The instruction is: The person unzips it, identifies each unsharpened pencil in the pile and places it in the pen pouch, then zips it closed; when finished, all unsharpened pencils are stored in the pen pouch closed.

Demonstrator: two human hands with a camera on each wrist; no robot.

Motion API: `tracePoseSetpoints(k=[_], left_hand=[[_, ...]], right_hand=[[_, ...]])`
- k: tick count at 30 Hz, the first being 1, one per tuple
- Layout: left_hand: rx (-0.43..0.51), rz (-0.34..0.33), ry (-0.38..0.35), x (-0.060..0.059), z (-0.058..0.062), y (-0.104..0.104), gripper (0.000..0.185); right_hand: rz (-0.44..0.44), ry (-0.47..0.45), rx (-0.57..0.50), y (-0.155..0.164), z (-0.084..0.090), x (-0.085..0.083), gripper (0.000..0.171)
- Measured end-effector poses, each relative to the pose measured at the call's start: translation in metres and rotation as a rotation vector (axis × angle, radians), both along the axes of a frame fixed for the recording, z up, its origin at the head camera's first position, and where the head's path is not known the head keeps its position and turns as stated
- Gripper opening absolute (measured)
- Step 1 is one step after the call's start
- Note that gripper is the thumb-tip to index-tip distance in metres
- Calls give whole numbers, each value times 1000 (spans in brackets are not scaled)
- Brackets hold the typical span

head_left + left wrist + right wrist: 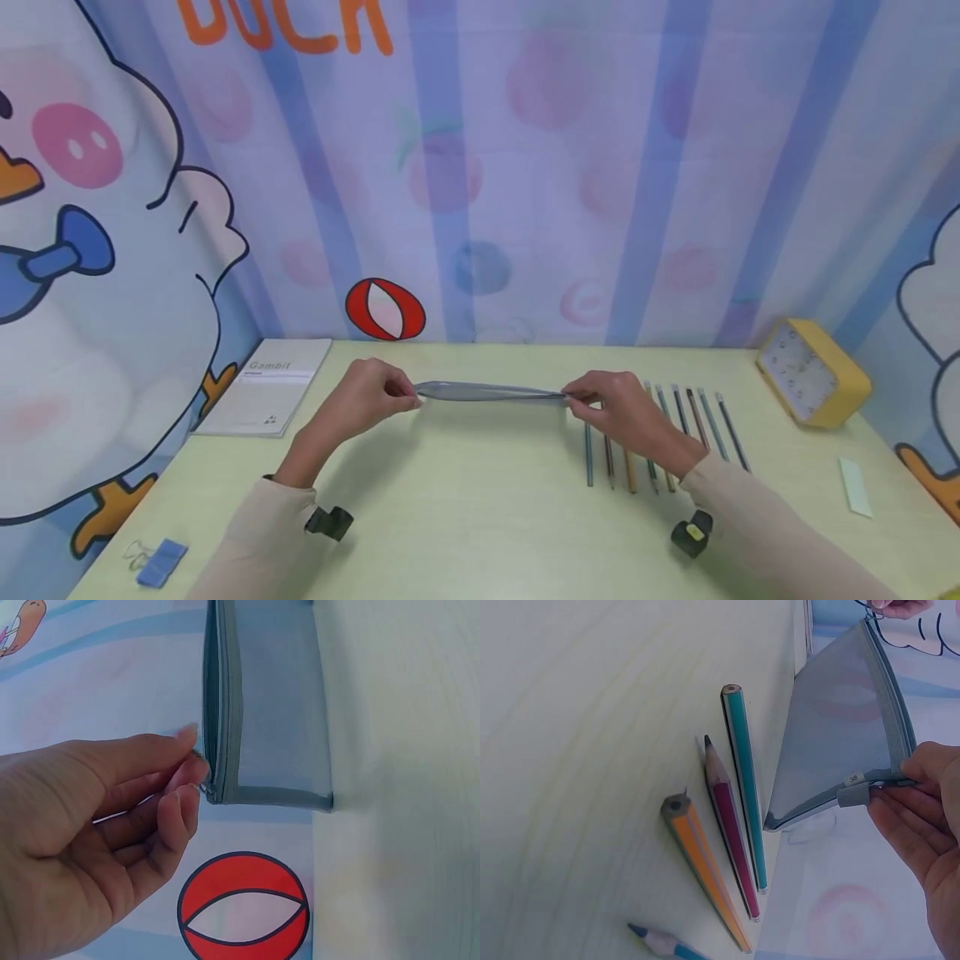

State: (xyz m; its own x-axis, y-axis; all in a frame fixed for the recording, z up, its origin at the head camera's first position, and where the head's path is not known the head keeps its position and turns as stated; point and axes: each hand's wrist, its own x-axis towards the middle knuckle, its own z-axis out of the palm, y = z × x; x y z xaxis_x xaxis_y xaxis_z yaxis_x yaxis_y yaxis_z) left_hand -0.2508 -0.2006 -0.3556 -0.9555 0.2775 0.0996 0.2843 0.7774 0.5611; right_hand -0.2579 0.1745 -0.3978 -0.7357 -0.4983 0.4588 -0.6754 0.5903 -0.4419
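Observation:
A grey mesh zip pouch [491, 392] is stretched between both hands above the table, its zipper edge uppermost. At its left end my left hand [372, 389] pinches the small zipper pull between thumb and fingertips. The left wrist view shows the slider at the pouch's corner and a narrow gap between the zipper edges [223, 697]. My right hand [621, 410] pinches the other end of the zipper edge, just by a small fabric tab [853, 796]. Through the mesh [829, 712] no contents show. Several pencils [630, 467] lie in a row beneath the right hand and forearm, which partly hide them.
A white notebook [262, 387] lies at the back left, a yellow clock [817, 371] stands back right. In front of the clock lies a pale green strip [855, 487]. A blue binder clip [161, 562] sits near the left front. A printed curtain [525, 167] hangs behind the table.

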Motion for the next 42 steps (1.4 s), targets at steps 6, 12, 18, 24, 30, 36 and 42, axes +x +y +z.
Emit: tracePoseSetpoints(k=[6,12,18,24,30,36,42], left_hand=[[-1,-59,11,1,-2,5,7],[5,-48,-7,0,1,2,7],[20,-53,79,-3,5,4,10],[-53,-131,111,-9,-1,14,20],[-165,-246,145,-15,-1,22,25],[-232,-319,152,-19,-4,34,26],[-217,-329,169,-17,-11,45,20]], right_hand=[[-13,25,5,2,0,1,17],[-13,17,1,3,-1,-1,17],[-9,14,5,3,-1,-3,17],[6,2,3,2,0,-2,17],[22,10,-6,2,-1,-1,17],[26,14,-9,4,-1,-2,17],[33,-8,9,6,-1,-2,18]])
